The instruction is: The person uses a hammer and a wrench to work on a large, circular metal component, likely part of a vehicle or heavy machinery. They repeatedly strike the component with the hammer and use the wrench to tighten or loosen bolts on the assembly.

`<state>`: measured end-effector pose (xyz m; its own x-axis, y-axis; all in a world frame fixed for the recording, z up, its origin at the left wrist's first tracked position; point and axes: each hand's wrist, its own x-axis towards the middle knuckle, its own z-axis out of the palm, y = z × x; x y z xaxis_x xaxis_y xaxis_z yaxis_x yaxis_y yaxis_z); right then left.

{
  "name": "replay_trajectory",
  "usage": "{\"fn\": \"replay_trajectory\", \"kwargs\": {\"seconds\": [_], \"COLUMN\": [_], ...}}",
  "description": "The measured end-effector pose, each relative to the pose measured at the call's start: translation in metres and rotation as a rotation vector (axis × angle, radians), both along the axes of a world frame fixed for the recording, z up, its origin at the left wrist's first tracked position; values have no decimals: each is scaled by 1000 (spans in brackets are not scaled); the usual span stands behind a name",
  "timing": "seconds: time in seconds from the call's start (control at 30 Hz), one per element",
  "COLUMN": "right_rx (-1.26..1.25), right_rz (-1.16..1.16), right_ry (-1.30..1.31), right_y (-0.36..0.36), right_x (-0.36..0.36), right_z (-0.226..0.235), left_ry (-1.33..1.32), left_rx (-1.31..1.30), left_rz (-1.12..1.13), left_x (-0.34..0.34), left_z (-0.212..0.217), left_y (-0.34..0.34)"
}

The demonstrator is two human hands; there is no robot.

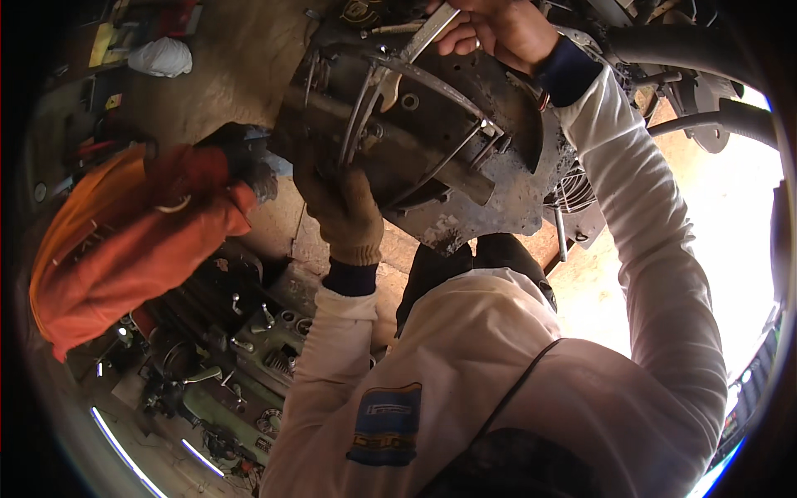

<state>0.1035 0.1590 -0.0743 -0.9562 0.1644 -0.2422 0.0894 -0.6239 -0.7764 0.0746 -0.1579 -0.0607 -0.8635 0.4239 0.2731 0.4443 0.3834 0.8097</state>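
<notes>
On the left, a red-orange garment (149, 249) hangs in loose folds. Beyond it, at the far left, a crumpled whitish bag (162, 58) lies beside a yellow object (101, 43) too small to make out. At the near left stands a greenish machine (220, 407) with several levers, and close to it glows a slim light strip (202, 458). Sunlit ground (668, 178) glares on the right.

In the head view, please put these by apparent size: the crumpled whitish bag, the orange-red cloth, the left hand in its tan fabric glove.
From largest to smallest:
1. Orange-red cloth
2. Left hand in its tan fabric glove
3. Crumpled whitish bag

Real sizes are unsure, because distances from the camera differ.
</notes>
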Motion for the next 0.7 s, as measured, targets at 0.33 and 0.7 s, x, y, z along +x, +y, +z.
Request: {"fn": "replay_trajectory", "kwargs": {"seconds": [0.33, 0.7], "right_rx": [-76, -46], "right_rz": [294, 309], "right_ry": [46, 36], "right_y": [0, 0], "right_x": [-30, -29], "right_z": [-14, -7], "left_ry": [195, 140], "left_rx": [-54, -46], "left_rz": [69, 83], "left_x": [-2, -1], "left_z": [-15, -16], "left_y": [4, 4]}}
